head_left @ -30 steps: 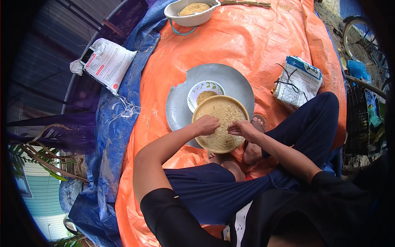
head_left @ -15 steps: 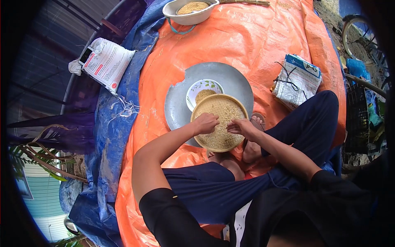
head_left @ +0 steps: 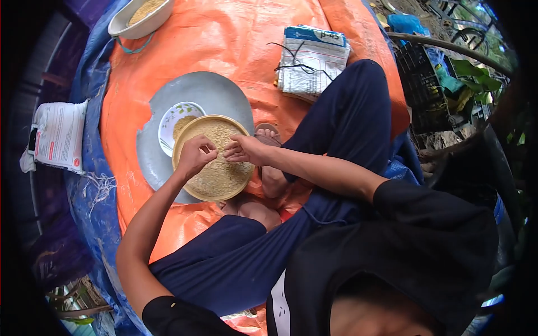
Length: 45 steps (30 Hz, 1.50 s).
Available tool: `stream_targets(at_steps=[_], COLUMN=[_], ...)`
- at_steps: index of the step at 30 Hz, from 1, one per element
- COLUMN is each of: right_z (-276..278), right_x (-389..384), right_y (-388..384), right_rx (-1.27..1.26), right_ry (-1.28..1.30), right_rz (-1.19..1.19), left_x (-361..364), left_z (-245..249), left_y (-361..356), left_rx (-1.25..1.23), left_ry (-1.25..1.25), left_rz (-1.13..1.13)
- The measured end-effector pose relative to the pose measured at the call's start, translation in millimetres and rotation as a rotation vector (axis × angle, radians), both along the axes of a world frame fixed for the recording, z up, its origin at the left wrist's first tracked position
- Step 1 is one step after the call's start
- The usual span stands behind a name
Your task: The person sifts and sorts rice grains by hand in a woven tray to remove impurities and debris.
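Note:
A round woven tray (head_left: 218, 199) with a thin spread of pale grain (head_left: 221, 179) lies in front of me, over my feet and the edge of a large grey metal tray (head_left: 221, 92). Above the left part of the grain is my left hand (head_left: 197, 154), thumb and forefinger pinched together; anything between them is too small to see. My right hand (head_left: 244, 150) hovers opposite, fingers loosely stretched out towards the left one, with nothing visible in it. Partly beneath the woven tray's far-left rim stands a white bowl (head_left: 166, 133) with green leaf prints, holding more grain.
An orange tarp (head_left: 235, 50) covers the ground, with a blue tarp (head_left: 92, 218) along its left. Folded white sacks (head_left: 308, 70) lie beyond my right knee. A basin (head_left: 159, 19) of grain stands far left. A printed bag (head_left: 60, 134) is left; a black crate (head_left: 423, 84) stands right.
My view has swung right, so everything appears further left. Both hands have stayed over the woven tray. The fingers of my right hand look more stretched out than before.

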State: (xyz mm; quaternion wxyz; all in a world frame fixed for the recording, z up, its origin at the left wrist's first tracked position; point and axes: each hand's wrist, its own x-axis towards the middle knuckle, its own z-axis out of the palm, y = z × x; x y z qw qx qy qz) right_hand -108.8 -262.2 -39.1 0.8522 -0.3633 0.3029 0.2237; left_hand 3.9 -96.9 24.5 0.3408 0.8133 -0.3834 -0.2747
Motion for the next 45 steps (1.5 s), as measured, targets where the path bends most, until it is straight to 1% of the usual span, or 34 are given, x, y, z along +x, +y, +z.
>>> stream_targets(at_steps=[2,4,8,12,13,16,17,19,22,25,28,31,37,40,43,45], right_z=[0.2,-4.9,-7.5,12.5,15.1,26.2,26.8,24.3,24.0,28.4,30.8,29.6,19.6,13.5,12.1,11.2], right_x=[3.0,4.4,3.0,1.2,3.7,4.7,5.2,2.6,2.4,4.6,2.1,-0.2,0.1,-0.5,-0.7,-1.0], right_y=[-2.2,-3.6,-4.0,-7.5,-9.8,-12.7,-9.7,-4.0,-3.4,-5.0,-2.6,-1.7,-0.6,-1.4,-2.2,-2.3], right_rx=[0.167,0.161,0.205,0.291,0.460,0.723,0.685,0.628,0.554,0.508,0.474,0.448,0.368,0.372,0.341,0.341], right_ry=[0.052,0.040,0.006,-0.016,-0.036,-0.176,-0.185,-0.168,-0.176,-0.218,-0.200,-0.198,-0.122,-0.109,-0.090,-0.089], right_rz=[-0.082,-0.095,-0.088,-0.087,-0.136,-0.138,-0.104,-0.107,-0.085,-0.048,-0.002,0.006,-0.050,-0.059,-0.058,-0.053], left_x=[-6.3,-13.2,-1.4,14.7,16.9,15.9,14.0,10.3,6.7,7.7,12.3,16.3,13.9,13.4,11.9,14.5], left_z=[3.7,4.5,-7.7,-16.1,-17.1,-18.9,-20.3,-23.3,-24.9,-24.0,-21.6,-17.5,-17.5,-17.2,-14.2,-20.4], left_y=[-8.3,-16.1,-11.4,10.6,16.3,29.7,32.5,36.5,39.8,37.1,36.0,33.9,28.3,24.7,20.6,21.5], left_rx=[-0.024,-0.032,0.040,0.160,0.190,0.222,0.225,0.234,0.258,0.298,0.284,0.289,0.305,0.307,0.238,0.247], left_ry=[0.049,0.053,-0.027,-0.221,-0.214,-0.264,-0.256,-0.240,-0.310,-0.323,-0.401,-0.407,-0.438,-0.447,-0.493,-0.514], left_rz=[-0.029,-0.067,0.016,0.028,0.021,-0.010,-0.006,0.000,-0.084,-0.092,-0.097,-0.072,-0.049,-0.073,-0.113,-0.170])
